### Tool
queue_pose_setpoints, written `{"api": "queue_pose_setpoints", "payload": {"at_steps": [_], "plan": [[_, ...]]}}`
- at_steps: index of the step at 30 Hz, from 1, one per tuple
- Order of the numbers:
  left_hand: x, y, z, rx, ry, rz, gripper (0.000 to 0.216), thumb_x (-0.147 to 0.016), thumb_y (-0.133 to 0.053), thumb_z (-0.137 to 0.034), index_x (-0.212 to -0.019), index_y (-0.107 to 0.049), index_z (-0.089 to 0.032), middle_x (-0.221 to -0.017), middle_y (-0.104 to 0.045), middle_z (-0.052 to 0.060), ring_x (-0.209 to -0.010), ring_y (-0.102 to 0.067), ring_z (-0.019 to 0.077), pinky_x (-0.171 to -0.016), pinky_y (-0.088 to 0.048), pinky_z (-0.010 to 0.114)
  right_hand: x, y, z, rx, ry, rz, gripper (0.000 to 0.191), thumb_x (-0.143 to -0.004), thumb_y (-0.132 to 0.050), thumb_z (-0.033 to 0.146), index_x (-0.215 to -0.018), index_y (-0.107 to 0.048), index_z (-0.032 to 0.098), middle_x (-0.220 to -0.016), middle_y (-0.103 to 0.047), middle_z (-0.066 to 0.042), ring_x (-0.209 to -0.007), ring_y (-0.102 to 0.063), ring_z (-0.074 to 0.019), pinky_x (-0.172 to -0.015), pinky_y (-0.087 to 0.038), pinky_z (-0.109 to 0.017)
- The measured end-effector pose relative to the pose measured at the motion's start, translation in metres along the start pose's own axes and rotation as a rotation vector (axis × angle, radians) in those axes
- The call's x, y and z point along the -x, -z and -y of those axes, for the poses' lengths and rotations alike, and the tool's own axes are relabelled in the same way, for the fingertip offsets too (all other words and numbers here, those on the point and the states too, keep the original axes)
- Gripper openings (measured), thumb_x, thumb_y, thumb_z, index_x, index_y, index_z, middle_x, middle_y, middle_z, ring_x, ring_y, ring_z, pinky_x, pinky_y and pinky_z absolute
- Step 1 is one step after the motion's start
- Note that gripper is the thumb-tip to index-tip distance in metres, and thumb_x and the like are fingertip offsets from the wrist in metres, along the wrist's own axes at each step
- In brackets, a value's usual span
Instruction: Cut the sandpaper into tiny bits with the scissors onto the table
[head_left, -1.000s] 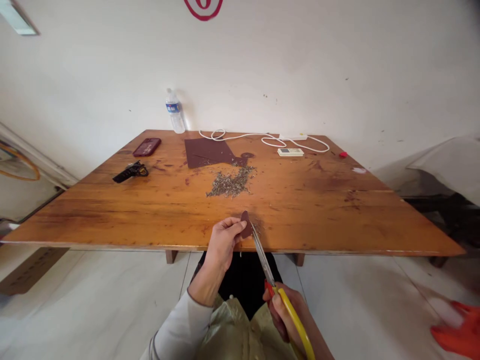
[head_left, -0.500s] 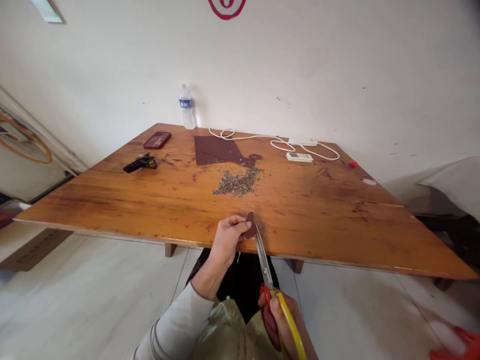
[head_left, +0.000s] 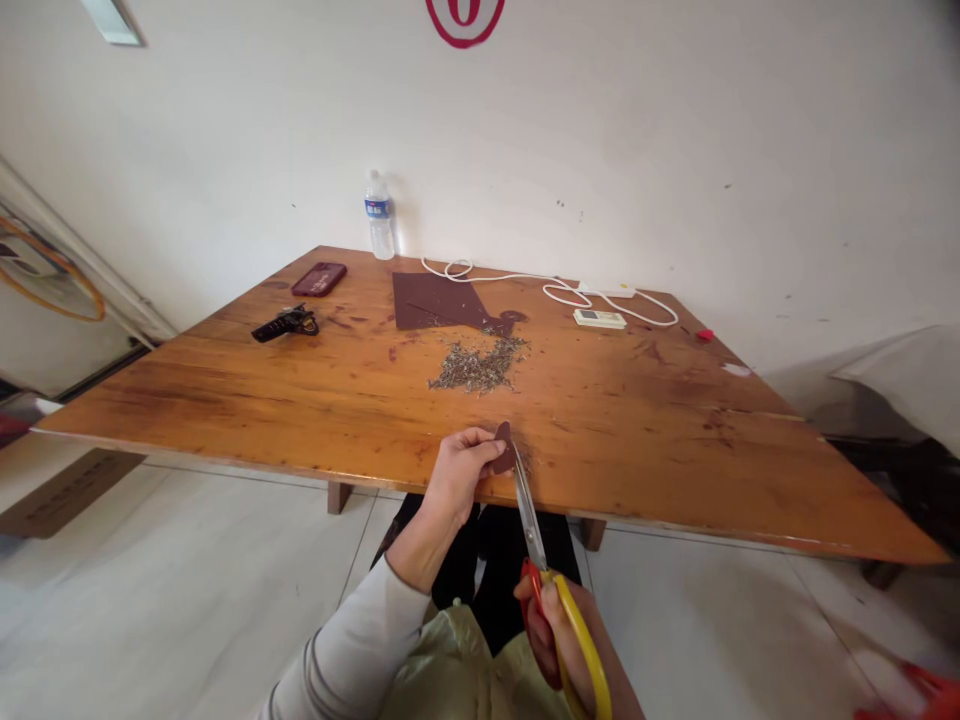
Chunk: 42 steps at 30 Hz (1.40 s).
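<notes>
My left hand [head_left: 455, 473] pinches a small dark-brown paper scrap [head_left: 505, 450] above the near edge of the wooden table [head_left: 675, 440]. My right hand [head_left: 566, 640] grips the yellow and red handles of a pair of scissors [head_left: 534, 530]. The blades point up at the scrap and meet its right edge. Farther back on the table lie a pile of small grey-brown cuttings [head_left: 480, 365] and a larger dark-brown sheet [head_left: 435, 300].
At the table's back edge stand a water bottle [head_left: 381, 216], a white cable [head_left: 555, 285] and a white remote [head_left: 599, 318]. A dark-red phone [head_left: 319, 278] and a black tool [head_left: 283, 323] lie at the left. A pale plastic bag [head_left: 465, 670] rests in my lap.
The view has shifted slightly, up and to the right. Both hands keep the same hold on the scrap and the scissors, with the blades still at the scrap.
</notes>
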<state>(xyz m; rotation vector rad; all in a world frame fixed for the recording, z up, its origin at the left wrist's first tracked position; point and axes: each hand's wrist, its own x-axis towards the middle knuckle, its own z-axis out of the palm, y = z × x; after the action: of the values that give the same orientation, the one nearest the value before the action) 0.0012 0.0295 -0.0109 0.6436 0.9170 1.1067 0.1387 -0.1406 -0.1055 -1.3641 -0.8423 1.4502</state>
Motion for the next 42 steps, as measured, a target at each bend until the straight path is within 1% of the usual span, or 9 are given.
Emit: {"api": "queue_pose_setpoints", "payload": {"at_steps": [7,11,16,21,25,30,35,39,42], "plan": [[0.003,0.001,-0.004,0.037,0.033,-0.008,0.030,-0.046,-0.097,-0.026,-0.055,-0.070,-0.016,-0.057,-0.066,-0.001,-0.055,-0.062,0.0113,-0.057,-0.057,0.025,0.000,-0.004,0.002,0.018,-0.026,-0.006,0.074,-0.083,-0.065,0.096,-0.089,-0.073,0.023,-0.053,-0.042,0.008,-0.037,-0.027,-0.0086,-0.035,-0.028,-0.025],[0.005,0.001,-0.004,0.057,0.043,-0.021,0.032,-0.047,-0.098,-0.026,-0.057,-0.070,-0.017,-0.056,-0.064,-0.002,-0.053,-0.062,0.0111,-0.057,-0.058,0.026,0.000,-0.003,0.006,0.026,-0.053,-0.003,0.073,-0.079,-0.068,0.097,-0.084,-0.071,0.023,-0.051,-0.035,0.009,-0.039,-0.024,-0.0094,-0.035,-0.029,-0.026],[0.002,0.002,-0.005,0.058,0.048,-0.012,0.033,-0.049,-0.100,-0.026,-0.059,-0.070,-0.016,-0.059,-0.066,-0.001,-0.055,-0.063,0.0112,-0.058,-0.058,0.025,-0.001,0.000,0.011,0.013,-0.075,-0.002,0.070,-0.080,-0.071,0.094,-0.083,-0.071,0.024,-0.051,-0.028,0.010,-0.040,-0.020,-0.0096,-0.036,-0.028,-0.028],[0.000,0.003,-0.009,0.082,0.092,0.015,0.039,-0.044,-0.103,-0.029,-0.060,-0.070,-0.016,-0.061,-0.067,-0.001,-0.056,-0.064,0.0115,-0.057,-0.060,0.026,0.000,-0.006,0.012,-0.019,-0.073,0.032,0.077,-0.076,-0.066,0.100,-0.089,-0.071,0.024,-0.051,-0.036,0.008,-0.039,-0.025,-0.0108,-0.036,-0.027,-0.028],[0.003,0.002,-0.010,0.078,0.087,0.043,0.043,-0.042,-0.105,-0.034,-0.059,-0.070,-0.016,-0.059,-0.065,-0.002,-0.056,-0.061,0.0106,-0.058,-0.060,0.026,0.001,-0.010,0.009,-0.034,-0.057,0.048,0.079,-0.081,-0.059,0.102,-0.092,-0.069,0.023,-0.052,-0.042,0.007,-0.040,-0.029,-0.0110,-0.038,-0.028,-0.027],[0.006,-0.001,-0.008,0.014,0.076,0.035,0.041,-0.046,-0.104,-0.036,-0.060,-0.069,-0.017,-0.058,-0.062,-0.003,-0.056,-0.059,0.0108,-0.057,-0.057,0.025,-0.005,-0.012,0.010,-0.040,-0.026,0.034,0.078,-0.082,-0.060,0.100,-0.089,-0.065,0.023,-0.050,-0.039,0.009,-0.041,-0.026,-0.0091,-0.041,-0.025,-0.025],[0.008,-0.002,-0.006,-0.015,0.064,0.029,0.039,-0.049,-0.102,-0.037,-0.059,-0.069,-0.018,-0.060,-0.061,-0.003,-0.056,-0.055,0.0096,-0.056,-0.052,0.024,-0.007,-0.018,0.011,-0.122,-0.004,0.040,0.076,-0.083,-0.065,0.097,-0.089,-0.064,0.021,-0.051,-0.031,0.015,-0.042,-0.016,-0.0060,-0.038,-0.016,-0.021],[0.007,-0.001,-0.007,-0.002,0.065,0.022,0.039,-0.049,-0.102,-0.034,-0.058,-0.067,-0.018,-0.059,-0.059,-0.004,-0.056,-0.054,0.0087,-0.055,-0.046,0.021,-0.007,-0.018,0.008,-0.137,-0.018,0.040,0.072,-0.085,-0.067,0.094,-0.086,-0.064,0.022,-0.053,-0.030,0.014,-0.043,-0.015,-0.0057,-0.039,-0.016,-0.021],[0.006,-0.001,-0.007,0.017,0.068,0.038,0.039,-0.049,-0.102,-0.032,-0.058,-0.067,-0.019,-0.059,-0.061,-0.004,-0.057,-0.056,0.0092,-0.057,-0.046,0.021,-0.008,-0.015,0.003,-0.126,-0.008,0.033,0.072,-0.082,-0.068,0.095,-0.082,-0.063,0.023,-0.051,-0.026,0.015,-0.042,-0.012,-0.0053,-0.037,-0.015,-0.022]]}}
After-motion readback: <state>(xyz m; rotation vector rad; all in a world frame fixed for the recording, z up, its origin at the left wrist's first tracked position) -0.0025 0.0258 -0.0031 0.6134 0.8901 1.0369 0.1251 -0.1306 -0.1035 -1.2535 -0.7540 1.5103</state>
